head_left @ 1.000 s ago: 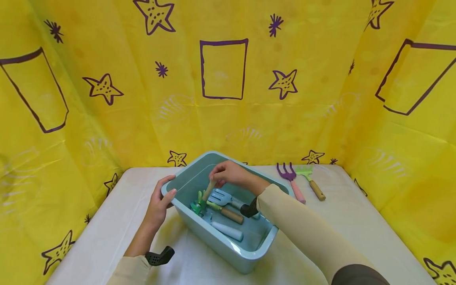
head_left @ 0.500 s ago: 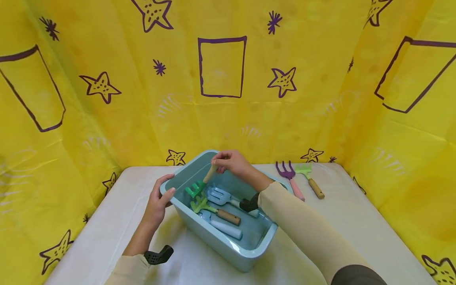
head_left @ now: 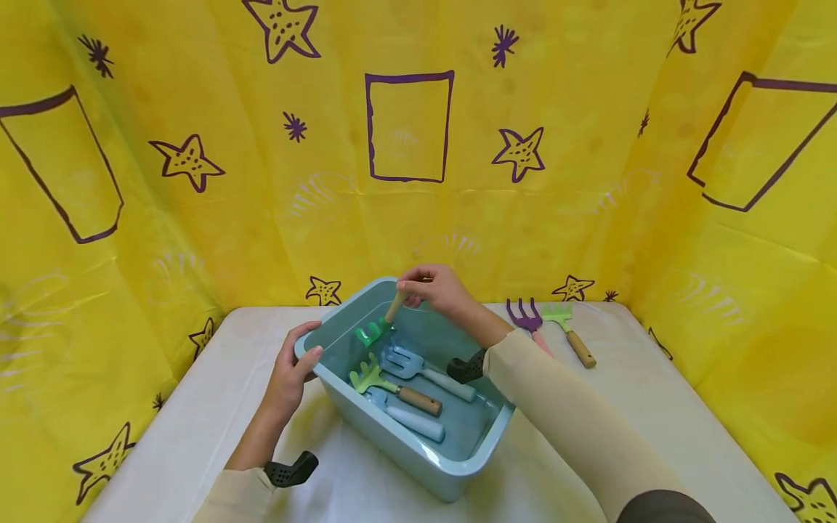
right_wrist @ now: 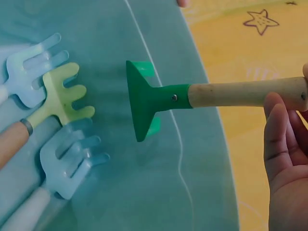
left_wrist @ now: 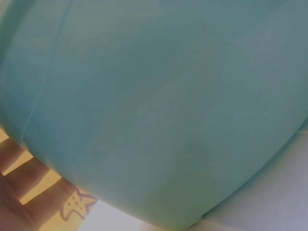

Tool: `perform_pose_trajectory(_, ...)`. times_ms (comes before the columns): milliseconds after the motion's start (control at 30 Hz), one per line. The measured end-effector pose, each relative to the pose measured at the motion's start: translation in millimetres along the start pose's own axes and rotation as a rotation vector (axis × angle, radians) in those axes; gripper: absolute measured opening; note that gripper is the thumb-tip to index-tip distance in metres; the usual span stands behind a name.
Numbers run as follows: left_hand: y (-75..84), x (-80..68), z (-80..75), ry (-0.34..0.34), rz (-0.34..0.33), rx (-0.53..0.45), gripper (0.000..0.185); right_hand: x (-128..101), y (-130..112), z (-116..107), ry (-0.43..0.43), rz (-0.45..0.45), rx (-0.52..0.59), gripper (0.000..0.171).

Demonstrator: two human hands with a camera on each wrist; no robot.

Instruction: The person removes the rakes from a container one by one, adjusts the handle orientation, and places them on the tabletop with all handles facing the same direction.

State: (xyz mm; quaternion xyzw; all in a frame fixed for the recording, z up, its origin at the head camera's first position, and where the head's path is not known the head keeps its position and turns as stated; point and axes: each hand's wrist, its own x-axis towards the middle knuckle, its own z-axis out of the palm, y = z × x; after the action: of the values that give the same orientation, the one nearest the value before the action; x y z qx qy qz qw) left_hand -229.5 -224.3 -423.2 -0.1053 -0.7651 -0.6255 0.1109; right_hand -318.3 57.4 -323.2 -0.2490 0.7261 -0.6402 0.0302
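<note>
In the head view my right hand (head_left: 434,287) pinches the end of a small green hand rake (head_left: 373,333) by its wooden handle. The rake tilts head-down inside a blue-green plastic bin (head_left: 451,465), lifted above the tools lying there. In the right wrist view its green head (right_wrist: 144,101) is apart from them. My left hand (head_left: 288,370) holds the bin's left corner, thumb over the rim. Lying in the bin are a light green hand rake (head_left: 369,374) with a brown handle, a blue hand fork (head_left: 403,362) and another blue fork (head_left: 415,423).
Right of the bin, a purple hand fork (head_left: 525,316) with a pink handle lies on the white-covered table (head_left: 628,407) beside a light green rake (head_left: 578,349). A yellow patterned curtain (head_left: 405,218) surrounds the table at the back and sides.
My right hand has moved up and to the right, lifting the green rake off the other tools, which now show more fully. My left hand stays at the bin's corner.
</note>
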Motion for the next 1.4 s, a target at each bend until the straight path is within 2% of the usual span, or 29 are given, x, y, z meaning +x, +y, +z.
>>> perform_pose_trajectory(200,0.1,0.6,0.1,0.005,0.000,-0.003,0.047,-5.4,-7.2,-17.1,0.021,-0.034,-0.006,0.019)
perform_pose_trajectory(433,-0.9,0.1,0.2,-0.002,0.003,0.004,0.047,-12.8,-21.9,-42.7,0.041,-0.026,0.039,0.021)
perform_pose_trajectory(933,0.7,-1.0,-1.3,0.000,-0.016,0.008,0.046,-28.9,-74.5,-109.4,0.110,-0.111,0.054,0.009)
perform_pose_trajectory(1167,1.5,-1.6,-1.0,-0.001,-0.021,0.009,0.046,-45.0,-74.4,-137.7,0.168,-0.126,0.097,0.008)
perform_pose_trajectory(1400,2.7,-1.3,1.1,0.001,-0.016,0.003,0.045,-67.6,-64.5,-158.6,0.256,-0.084,0.039,0.008)
